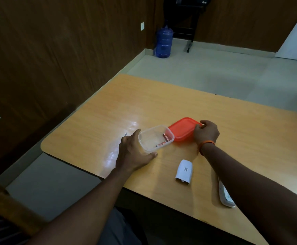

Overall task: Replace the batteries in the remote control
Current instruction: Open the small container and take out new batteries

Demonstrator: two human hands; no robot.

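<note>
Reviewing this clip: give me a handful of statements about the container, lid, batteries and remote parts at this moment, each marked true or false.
1. The left hand grips the clear container. True.
2. The red lid is sealed on the container. False: it lies on the table beside the container, under the right hand.
3. Batteries lie inside the container. True.
4. The white battery cover is held in the right hand. False: it lies on the table, untouched.
5. The remote control lies in full view at the table's middle. False: it sits near the front edge, partly hidden behind the right forearm.
</note>
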